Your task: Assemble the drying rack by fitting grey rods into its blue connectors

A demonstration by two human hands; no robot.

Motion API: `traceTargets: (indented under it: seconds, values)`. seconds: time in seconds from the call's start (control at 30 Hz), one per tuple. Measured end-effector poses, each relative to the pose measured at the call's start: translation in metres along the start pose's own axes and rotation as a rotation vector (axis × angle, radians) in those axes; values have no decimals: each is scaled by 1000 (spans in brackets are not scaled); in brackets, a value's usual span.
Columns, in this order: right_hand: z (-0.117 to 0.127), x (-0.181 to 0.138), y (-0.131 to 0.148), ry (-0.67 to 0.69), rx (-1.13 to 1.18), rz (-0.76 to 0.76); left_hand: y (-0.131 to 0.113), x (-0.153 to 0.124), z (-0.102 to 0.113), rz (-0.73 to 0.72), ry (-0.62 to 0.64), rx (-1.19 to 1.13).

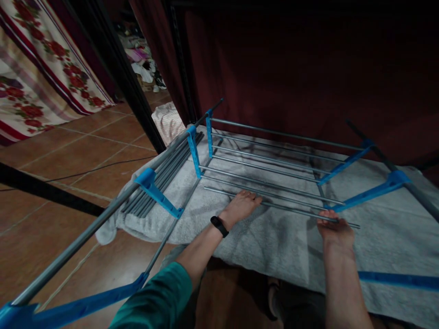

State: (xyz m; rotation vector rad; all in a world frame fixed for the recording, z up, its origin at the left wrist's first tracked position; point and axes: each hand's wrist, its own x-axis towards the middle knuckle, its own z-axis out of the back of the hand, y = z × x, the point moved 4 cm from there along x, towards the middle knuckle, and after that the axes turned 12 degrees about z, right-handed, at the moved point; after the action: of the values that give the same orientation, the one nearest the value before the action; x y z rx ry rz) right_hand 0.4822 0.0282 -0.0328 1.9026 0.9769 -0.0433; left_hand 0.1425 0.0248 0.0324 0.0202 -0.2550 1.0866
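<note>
Rack (194, 151) looks about half built, and stands over the grey cloth (274, 246), its near left end reaching past the cloth's edge above the tiled floor (68, 160); poles (75, 242) run along the left and right sides, tied together by blue brackets (370, 193); the near right part runs out of view, so I cannot tell all that is fitted there.

Fitted rods (270, 163) span the two far pairs of brackets; the farthest pair carries a full-looking set, the next at least two; the two nearer left brackets show none, so the far half seems done and the near part left to do. Loose rods (168, 176) lie side by side on the cloth along the left pole, and are probably meant for the bare brackets.

One rod (288, 209) is in hand just in front of the second set, roughly in line with it; its left end is free, and its right end juts past the grip, in no bracket that I can see; it seems not yet seated. Left hand (243, 206) is closed over it from above, left of its middle; right hand (336, 228) has fingers curled round it near the right end.
</note>
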Motion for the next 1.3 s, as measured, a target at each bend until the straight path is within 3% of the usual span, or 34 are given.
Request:
traceTargets:
  seconds: [0.27, 0.6, 0.77, 1.1, 1.3]
  values:
    - [-2, -2, -2, 67, -40, 5, 2, 1, -3, 27, 66, 18]
    - [-2, 1, -5, 23, -25, -20, 5, 0, 1, 34, 60, -35]
    - [-10, -13, -5, 7, -26, -31, 11, 1, 2, 76, 46, -86]
    - [-39, -47, 7, 97, -111, 358, 29, -2, 22, 159, -14, -148]
    - [-57, -64, 13, 231, -68, 464, 46, -8, 25, 229, -48, -171]
